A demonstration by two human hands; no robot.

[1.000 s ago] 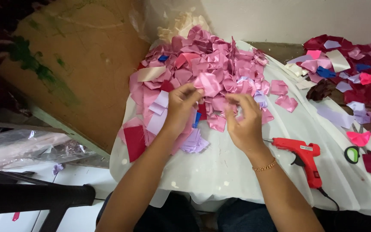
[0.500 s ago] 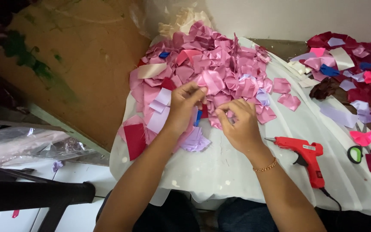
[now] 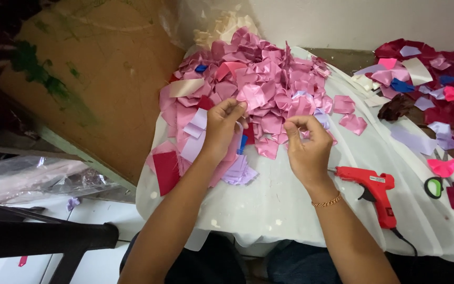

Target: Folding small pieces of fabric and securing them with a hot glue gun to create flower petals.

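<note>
**Mia:** What is closest to the person?

**Ben:** The front of the desk (image 3: 290, 210), with a white cloth over it. A red glue gun (image 3: 371, 190) lies there, just beside the right wrist. Nobody is holding it.

**Mia:** And the hands?

**Ben:** The left hand (image 3: 222, 126) has its fingers pinched together on a pink ribbon piece (image 3: 251, 97) at the near edge of the pile. The right hand (image 3: 307, 147) is curled up too, with its fingertips close together. It looks like its grip is on a small pink bit, but that bit is mostly hidden, so he cannot tell for sure.

**Mia:** What is past the hands?

**Ben:** A big pile of pink ribbon pieces (image 3: 269, 73) (with a few blue and cream ones mixed in). Some flat purple pieces (image 3: 240, 171) sit near the left wrist. Far off to the right there is a dark red pile (image 3: 447, 79), and green-handled scissors (image 3: 434, 186) near it.

**Mia:** Is the work nearly done?

**Ben:** He thinks not. The pile is huge, only one piece is in hand, and no finished thing shows anywhere. Most of it looks left to do.
</note>
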